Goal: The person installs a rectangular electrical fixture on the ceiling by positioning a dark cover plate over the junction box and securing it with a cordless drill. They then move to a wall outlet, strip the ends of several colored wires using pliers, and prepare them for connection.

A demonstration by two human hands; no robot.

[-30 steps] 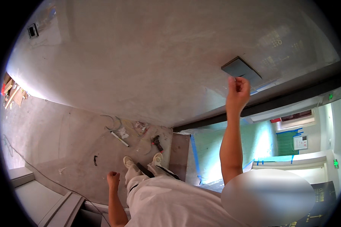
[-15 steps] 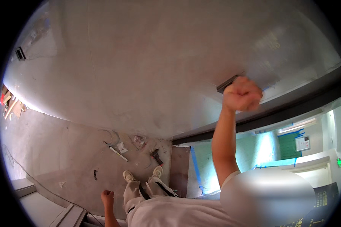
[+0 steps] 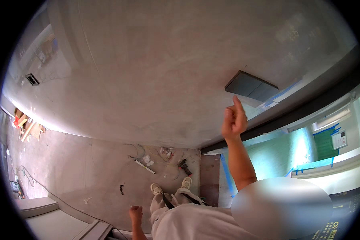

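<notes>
Grey and flat-faced, a two-part panel is sitting on the pale wall, its thick upper edge standing proud and a seam running across its face. Right hand is hanging just below the panel's lower edge: the index one of its fingers is pointing up, the thumb is staying apart from that fingertip, the others are curling in, and nothing is showing in the grip. Whether the fingertip is touching the panel cannot be told. Left hand is hanging low over the floor, fingers bending inward; whether they are holding anything is too small to tell.

For good handling, my judgement is favouring a light pad of one finger, squarely on one half and away from the seam, with the wrist straight; hooking the proud edge would be risking a tug on the panel.

As for edges, a dark strip is running along the wall's end, right of the panel, with blue tape lying between, so elbow room is seeming tighter there. Wall is stretching wide to the left, probably giving the hand its easier way. Below, a drill and a white stick are lying ahead of the shoes, calling for careful footing.
</notes>
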